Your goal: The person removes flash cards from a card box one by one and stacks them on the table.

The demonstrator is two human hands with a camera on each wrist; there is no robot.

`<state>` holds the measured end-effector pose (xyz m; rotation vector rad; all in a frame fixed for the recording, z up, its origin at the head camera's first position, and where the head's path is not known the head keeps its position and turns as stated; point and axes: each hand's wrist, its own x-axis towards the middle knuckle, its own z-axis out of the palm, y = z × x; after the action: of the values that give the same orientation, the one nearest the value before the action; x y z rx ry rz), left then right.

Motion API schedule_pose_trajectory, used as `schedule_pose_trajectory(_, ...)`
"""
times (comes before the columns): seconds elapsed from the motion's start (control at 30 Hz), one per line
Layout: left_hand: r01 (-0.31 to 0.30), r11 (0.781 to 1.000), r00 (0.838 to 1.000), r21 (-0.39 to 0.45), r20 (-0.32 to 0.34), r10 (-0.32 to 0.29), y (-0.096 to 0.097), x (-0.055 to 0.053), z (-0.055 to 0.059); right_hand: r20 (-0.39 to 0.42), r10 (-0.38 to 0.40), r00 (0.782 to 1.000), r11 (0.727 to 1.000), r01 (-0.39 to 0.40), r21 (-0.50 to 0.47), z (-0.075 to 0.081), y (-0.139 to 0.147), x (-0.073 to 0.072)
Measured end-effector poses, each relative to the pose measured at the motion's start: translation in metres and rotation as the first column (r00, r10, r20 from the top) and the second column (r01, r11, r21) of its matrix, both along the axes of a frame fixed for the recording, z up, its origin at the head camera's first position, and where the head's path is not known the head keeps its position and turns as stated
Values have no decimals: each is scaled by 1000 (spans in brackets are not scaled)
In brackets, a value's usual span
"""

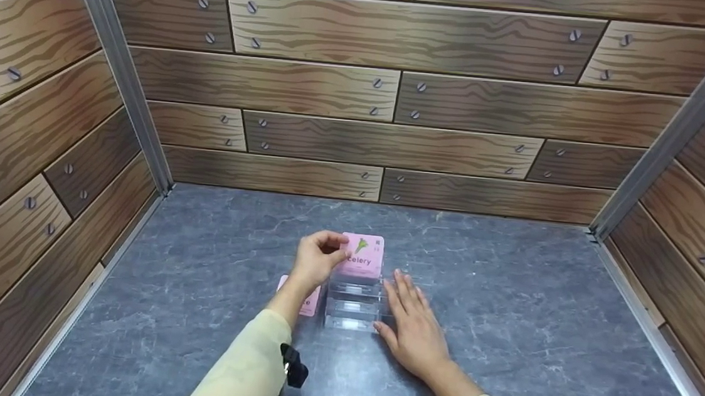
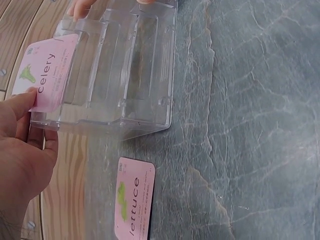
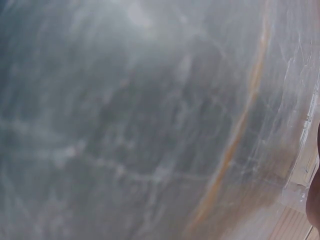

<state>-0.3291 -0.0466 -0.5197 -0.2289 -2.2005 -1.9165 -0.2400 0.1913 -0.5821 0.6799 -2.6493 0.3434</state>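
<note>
My left hand (image 1: 316, 260) pinches the left edge of a pink celery card (image 1: 365, 255), thumb on its printed face. The card stands at the rear, top tier of a clear stepped rack (image 1: 353, 311); in the left wrist view its lower edge meets that tier of the rack (image 2: 145, 65). Fingers spread and straight, my right hand (image 1: 414, 329) lies along the rack's right side. A pink lettuce card (image 2: 135, 200) lies face up on the table left of the rack, partly covered by my left forearm in the head view.
The dark grey marbled table (image 1: 536, 338) extends around the rack. Wood-plank panels (image 1: 311, 88) enclose it at the back and both sides, with metal corner posts (image 1: 120, 73). A black strap device (image 1: 294, 366) sits on the left sleeve.
</note>
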Motion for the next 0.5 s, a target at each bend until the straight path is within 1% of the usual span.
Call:
schedule_pose_trajectory(0.13,-4,1000,1000,-1,-3,4,0,0,0,21,-7,1000,1000,7,9,1,0,0)
schedule_pose_trajectory(0.37,-2,1000,1000,3,15,2,-2,0,2,33,-9,999,1000,8,20,2,0,1)
schedule_pose_trajectory(0.5,1,1000,1000,14,5,-2,-2,-1,0,38,-7,999,1000,7,12,1,0,0)
